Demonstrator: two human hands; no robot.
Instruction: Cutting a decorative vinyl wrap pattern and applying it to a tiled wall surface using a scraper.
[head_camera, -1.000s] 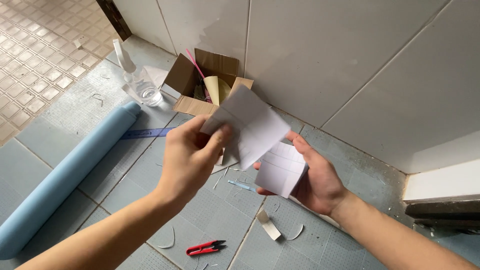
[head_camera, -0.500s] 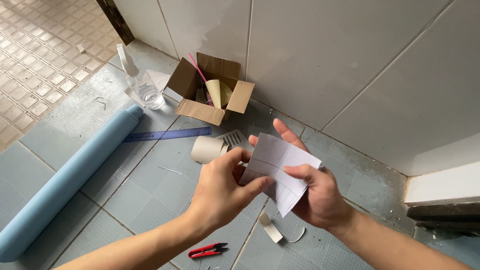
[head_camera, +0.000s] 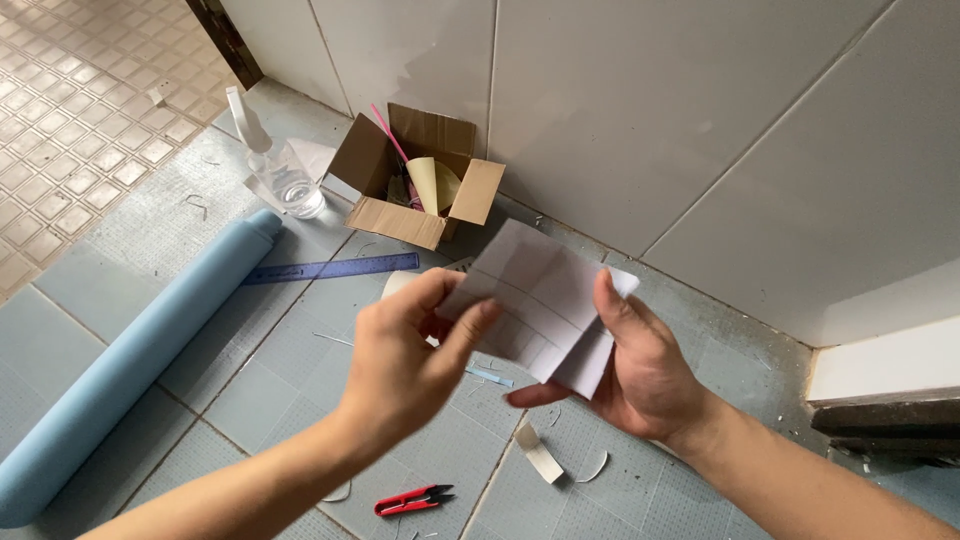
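Note:
Both hands hold a white sheet of paper (head_camera: 535, 300) with faint ruled lines, lifted above the grey-blue tiled floor. My left hand (head_camera: 410, 360) pinches its left edge between thumb and fingers. My right hand (head_camera: 640, 370) grips the right side, thumb on top, palm under the sheet. The sheet seems folded or doubled at its lower right. A roll of tape lies partly hidden behind my left hand.
An open cardboard box (head_camera: 415, 180) with a pink straw stands by the white tiled wall. A clear spray bottle (head_camera: 275, 165), a blue ruler (head_camera: 330, 268), a long light-blue roll (head_camera: 130, 360), red snips (head_camera: 410, 500) and paper scraps (head_camera: 540, 455) lie on the floor.
My left hand lowered the upper sheet onto the one in my right hand; both hands now grip the paper together, closer to me.

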